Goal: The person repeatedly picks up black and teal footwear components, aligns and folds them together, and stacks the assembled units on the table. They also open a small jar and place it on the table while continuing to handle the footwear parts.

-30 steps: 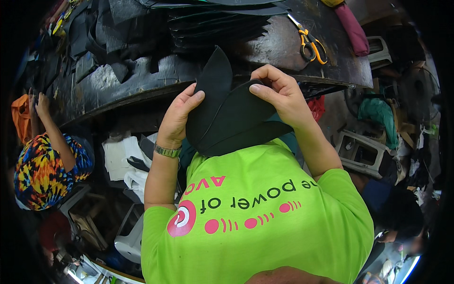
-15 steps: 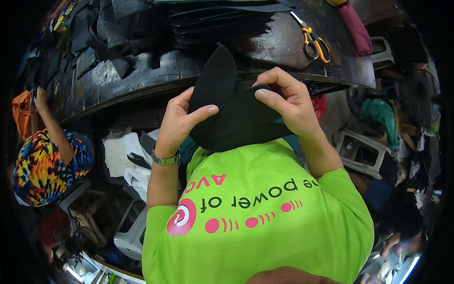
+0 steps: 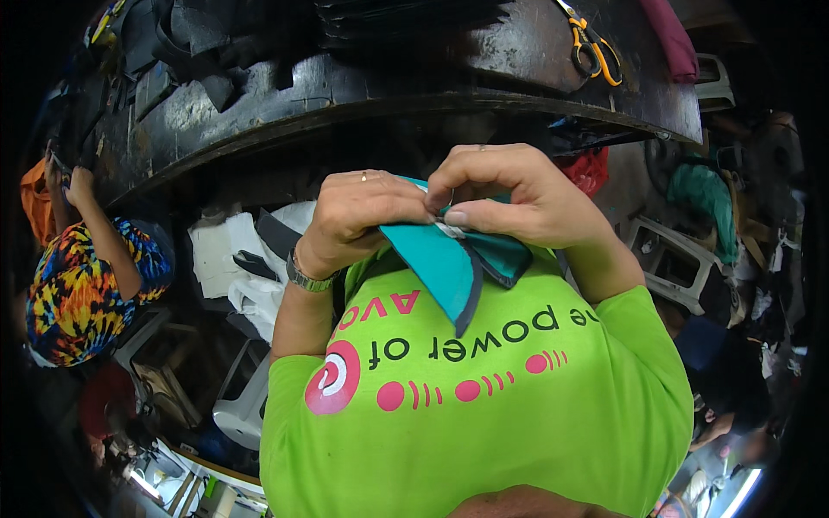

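A piece of fabric (image 3: 436, 259), teal on the side that shows and edged in dark grey, is held up against my chest. Its two pointed flaps hang down over my green shirt. My left hand (image 3: 367, 211) is closed round its left part, fingers curled over the top. My right hand (image 3: 509, 194) pinches at the middle, thumb and fingertips close to my left fingertips. Something small and whitish shows at that pinch, too small to name. Most of the fabric's upper part is hidden behind my hands.
Ahead runs a dark table (image 3: 389, 91) with black cut pieces (image 3: 181, 43) at its left and orange-handled scissors (image 3: 596, 52) at its right. A co-worker in a colourful shirt (image 3: 78, 289) is at the left. Plastic stools (image 3: 669, 259) stand to the right.
The fabric has been turned from its black side to its teal side, flaps now pointing down toward me. My hands have come together at its middle.
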Available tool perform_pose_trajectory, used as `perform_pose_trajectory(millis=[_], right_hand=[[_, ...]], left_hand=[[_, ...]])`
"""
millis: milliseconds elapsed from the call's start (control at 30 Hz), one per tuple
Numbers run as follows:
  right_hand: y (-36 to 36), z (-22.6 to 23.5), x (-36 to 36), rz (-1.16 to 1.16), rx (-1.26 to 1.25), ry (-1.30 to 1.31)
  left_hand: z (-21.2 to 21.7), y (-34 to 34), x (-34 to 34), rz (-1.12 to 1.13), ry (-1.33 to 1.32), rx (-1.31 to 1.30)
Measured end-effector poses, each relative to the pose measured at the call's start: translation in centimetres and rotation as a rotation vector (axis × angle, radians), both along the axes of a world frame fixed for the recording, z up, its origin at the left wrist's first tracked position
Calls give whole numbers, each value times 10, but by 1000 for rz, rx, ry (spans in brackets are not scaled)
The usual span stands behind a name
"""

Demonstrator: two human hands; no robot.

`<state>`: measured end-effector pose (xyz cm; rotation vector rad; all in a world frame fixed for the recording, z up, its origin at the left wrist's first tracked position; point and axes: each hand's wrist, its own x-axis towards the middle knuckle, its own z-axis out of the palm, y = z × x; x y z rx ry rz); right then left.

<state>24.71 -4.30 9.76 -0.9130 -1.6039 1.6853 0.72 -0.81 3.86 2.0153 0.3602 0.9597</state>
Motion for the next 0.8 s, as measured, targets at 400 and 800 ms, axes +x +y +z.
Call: perform_pose_trajectory(millis=[400,800], right_hand=[[3,-4,6,80,312,-161],[6,-5,6,158,407,-165]], left_hand=[[5,-8,-12,119,-70,131],[-21,-3,-12,88,-119,-151]])
